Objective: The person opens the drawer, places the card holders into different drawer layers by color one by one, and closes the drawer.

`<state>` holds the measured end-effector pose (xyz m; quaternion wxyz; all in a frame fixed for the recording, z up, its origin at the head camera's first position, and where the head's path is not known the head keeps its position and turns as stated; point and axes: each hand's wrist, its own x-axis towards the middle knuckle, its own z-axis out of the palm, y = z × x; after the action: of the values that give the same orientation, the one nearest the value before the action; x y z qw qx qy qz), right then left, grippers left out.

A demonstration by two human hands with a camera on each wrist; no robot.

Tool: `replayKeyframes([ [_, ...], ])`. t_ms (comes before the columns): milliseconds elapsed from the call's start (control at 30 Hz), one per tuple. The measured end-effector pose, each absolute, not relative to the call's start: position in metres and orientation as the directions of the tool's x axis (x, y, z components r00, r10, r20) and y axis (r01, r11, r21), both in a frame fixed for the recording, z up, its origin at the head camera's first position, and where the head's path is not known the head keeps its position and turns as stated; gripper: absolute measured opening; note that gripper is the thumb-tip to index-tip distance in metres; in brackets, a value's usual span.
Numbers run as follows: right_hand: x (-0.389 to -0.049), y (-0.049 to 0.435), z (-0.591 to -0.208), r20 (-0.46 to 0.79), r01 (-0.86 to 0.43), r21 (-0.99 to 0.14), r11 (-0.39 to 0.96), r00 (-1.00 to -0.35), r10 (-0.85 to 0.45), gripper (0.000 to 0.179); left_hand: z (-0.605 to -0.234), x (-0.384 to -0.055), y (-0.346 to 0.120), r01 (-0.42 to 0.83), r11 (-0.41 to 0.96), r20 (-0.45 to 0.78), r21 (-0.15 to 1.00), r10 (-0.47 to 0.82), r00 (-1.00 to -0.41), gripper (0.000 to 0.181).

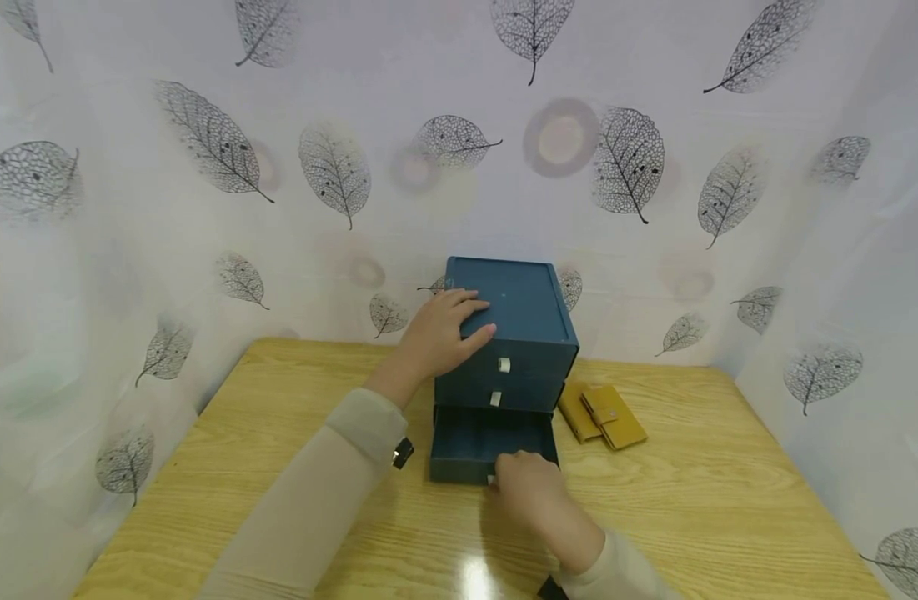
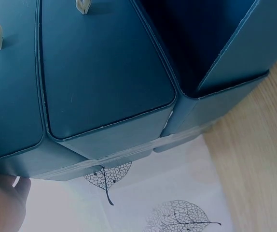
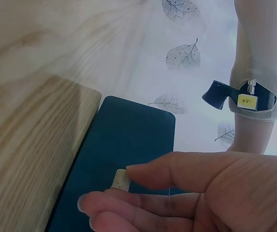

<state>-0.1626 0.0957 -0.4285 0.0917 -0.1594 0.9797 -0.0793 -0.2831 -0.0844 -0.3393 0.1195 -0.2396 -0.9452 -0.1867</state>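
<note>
A dark blue desktop drawer box [image 1: 514, 304] with three stacked drawers stands on the table. Its bottom drawer [image 1: 459, 472] is pulled out, and the part of its inside that shows holds nothing; the upper two are closed. My left hand [image 1: 445, 333] rests on the box's top at the left edge, fingers spread. At the bottom drawer's front, my right hand [image 1: 532, 493] pinches the small cream pull tab [image 3: 121, 180] between thumb and fingers. Similar tabs show on the middle drawer [image 2: 104, 63] and the top drawer [image 2: 10, 96].
Two mustard-yellow wallet-like items [image 1: 614, 417] lie overlapping on the wooden table [image 1: 699, 475], just right of the box. Behind the table hangs a white sheet [image 1: 398, 83] printed with leaves, which also runs along both sides.
</note>
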Motion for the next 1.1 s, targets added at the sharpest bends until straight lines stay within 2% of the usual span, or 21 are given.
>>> replayKeyframes([
  [467, -0.158, 0.094, -0.43, -0.134, -0.285, -0.154, 0.946, -0.943, -0.306, 0.023, -0.34, -0.283, -0.084, 0.498, 0.816, 0.321, 0.294, 0.407, -0.855, 0.058],
  [667, -0.157, 0.097, -0.429, -0.128, -0.29, -0.166, 0.943, -0.941, -0.312, 0.035, -0.341, -0.285, -0.084, 0.507, 0.812, 0.338, 0.29, 0.409, -0.848, 0.058],
  [900, -0.158, 0.104, -0.426, -0.114, -0.31, -0.207, 0.928, -0.934, -0.338, 0.037, -0.342, -0.285, -0.085, 0.511, 0.808, 0.341, 0.293, 0.411, -0.845, 0.058],
  [1100, -0.156, 0.111, -0.418, -0.087, -0.309, -0.239, 0.92, -0.937, -0.338, 0.051, -0.341, -0.284, -0.085, 0.512, 0.808, 0.335, 0.29, 0.416, -0.845, 0.058],
])
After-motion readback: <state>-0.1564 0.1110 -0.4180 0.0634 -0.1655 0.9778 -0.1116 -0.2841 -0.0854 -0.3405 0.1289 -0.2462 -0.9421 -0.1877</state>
